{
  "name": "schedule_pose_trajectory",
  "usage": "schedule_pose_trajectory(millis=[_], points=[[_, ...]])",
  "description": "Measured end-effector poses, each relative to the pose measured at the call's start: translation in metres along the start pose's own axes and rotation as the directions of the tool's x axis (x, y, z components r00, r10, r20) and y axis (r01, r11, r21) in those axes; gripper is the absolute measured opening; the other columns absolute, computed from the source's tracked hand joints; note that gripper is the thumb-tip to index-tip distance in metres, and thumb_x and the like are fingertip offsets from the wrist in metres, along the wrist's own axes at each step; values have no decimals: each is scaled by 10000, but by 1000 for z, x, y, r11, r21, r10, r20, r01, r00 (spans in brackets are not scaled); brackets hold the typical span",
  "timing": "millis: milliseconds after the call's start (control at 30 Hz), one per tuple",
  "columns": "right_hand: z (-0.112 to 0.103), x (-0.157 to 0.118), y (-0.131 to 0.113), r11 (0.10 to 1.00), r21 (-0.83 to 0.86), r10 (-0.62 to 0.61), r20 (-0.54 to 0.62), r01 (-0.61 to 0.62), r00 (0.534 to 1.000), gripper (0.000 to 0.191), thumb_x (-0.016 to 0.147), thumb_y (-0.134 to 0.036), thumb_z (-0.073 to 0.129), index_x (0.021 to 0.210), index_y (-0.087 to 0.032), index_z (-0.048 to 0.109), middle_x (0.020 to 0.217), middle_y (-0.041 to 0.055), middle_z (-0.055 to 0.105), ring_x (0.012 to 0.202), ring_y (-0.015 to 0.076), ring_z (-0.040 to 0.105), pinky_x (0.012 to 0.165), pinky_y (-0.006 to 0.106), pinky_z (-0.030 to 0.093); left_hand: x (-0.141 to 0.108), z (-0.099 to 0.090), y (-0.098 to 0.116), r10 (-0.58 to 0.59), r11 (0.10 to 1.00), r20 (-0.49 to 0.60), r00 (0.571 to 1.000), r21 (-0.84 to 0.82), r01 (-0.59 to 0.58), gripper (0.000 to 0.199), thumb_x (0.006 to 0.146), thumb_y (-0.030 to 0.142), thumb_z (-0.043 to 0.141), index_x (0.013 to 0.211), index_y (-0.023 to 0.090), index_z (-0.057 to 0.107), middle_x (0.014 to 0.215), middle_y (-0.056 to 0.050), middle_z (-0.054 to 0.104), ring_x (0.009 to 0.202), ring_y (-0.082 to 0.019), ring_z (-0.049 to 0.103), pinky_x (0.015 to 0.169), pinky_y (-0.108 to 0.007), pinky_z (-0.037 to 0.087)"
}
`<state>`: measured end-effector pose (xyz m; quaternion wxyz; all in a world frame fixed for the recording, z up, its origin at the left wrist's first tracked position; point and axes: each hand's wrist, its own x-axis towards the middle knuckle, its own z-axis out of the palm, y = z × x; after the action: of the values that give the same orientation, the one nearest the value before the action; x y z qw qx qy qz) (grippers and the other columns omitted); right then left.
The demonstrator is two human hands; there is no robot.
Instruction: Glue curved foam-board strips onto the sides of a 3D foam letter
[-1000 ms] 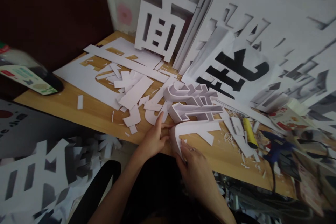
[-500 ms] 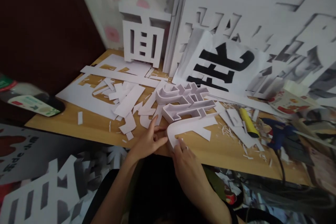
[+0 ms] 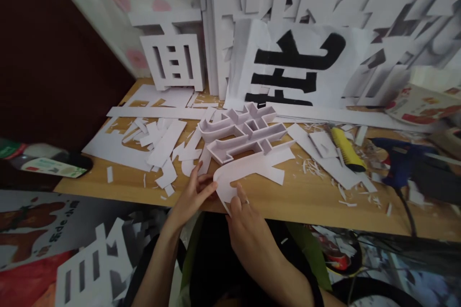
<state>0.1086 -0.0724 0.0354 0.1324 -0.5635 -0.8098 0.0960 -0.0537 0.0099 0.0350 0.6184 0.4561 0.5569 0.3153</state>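
A white foam character with raised side walls (image 3: pixel 248 134) lies at the middle of the wooden table. Its curved lower stroke (image 3: pixel 230 172) reaches the table's front edge. My left hand (image 3: pixel 196 189) is at the left of this curve, thumb and fingers curled on its edge. On the right, my right hand (image 3: pixel 241 211) wears a ring and grips the stroke's lower end, with the index finger stretched along it. A paper sheet with a black printed character (image 3: pixel 298 64) leans behind the foam character.
White scraps (image 3: pixel 167 144) litter the wooden table (image 3: pixel 309 201). A bottle (image 3: pixel 46 158) lies at the left. A yellow tool (image 3: pixel 347 148) and a blue glue gun (image 3: pixel 396 158) are at the right. A finished white character (image 3: pixel 173 57) stands at the back, beside foam boards.
The camera view has turned and shifted to the right. The stroke's lower end now shows as a thin strip between my hands, and my right index finger is more extended.
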Motion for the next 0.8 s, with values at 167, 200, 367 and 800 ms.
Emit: schedule_pose_trajectory(millis=[167, 200, 367, 800], points=[[-11, -6, 15, 954, 298, -37, 37, 24, 999, 440, 742, -3, 479, 1157, 4, 625, 1432, 304, 496, 1409, 385, 400, 1081, 519, 464, -2, 4, 6, -27, 999, -32, 999, -26, 26, 1070, 757, 542, 734, 1544, 171, 110, 1289, -146, 612, 1022, -243, 651, 863, -387, 546], [-15, -6, 17, 942, 335, -33, 58, 12, 998, 449, 738, -9, 485, 1165, 0, 624, 1427, 304, 500, 1408, 383, 402, 1078, 518, 467, -2, 4, 7, -32, 999, -40, 999, -22, 31, 1064, 761, 540, 733, 1546, 178, 114, 1285, -139, 620, 1046, -249, 647, 881, -393, 540], [-27, -4, 22, 916, 401, -34, 111, -14, 993, 541, 746, -33, 512, 1282, 14, 571, 1390, 303, 536, 1379, 380, 446, 1085, 514, 461, -5, 5, 7, -49, 999, -78, 996, -4, 49, 1021, 786, 525, 729, 1553, 211, 133, 1318, -132, 619, 1137, -273, 625, 938, -410, 516], [-23, -5, 28, 903, 423, 10, 154, -75, 988, 356, 758, -59, 543, 1097, -25, 646, 1441, 323, 471, 1322, 377, 518, 1065, 481, 465, -6, 11, 8, -30, 999, -101, 994, -14, 28, 1009, 772, 550, 721, 1544, 203, 174, 1295, -139, 625, 1129, -280, 634, 910, -403, 539]])
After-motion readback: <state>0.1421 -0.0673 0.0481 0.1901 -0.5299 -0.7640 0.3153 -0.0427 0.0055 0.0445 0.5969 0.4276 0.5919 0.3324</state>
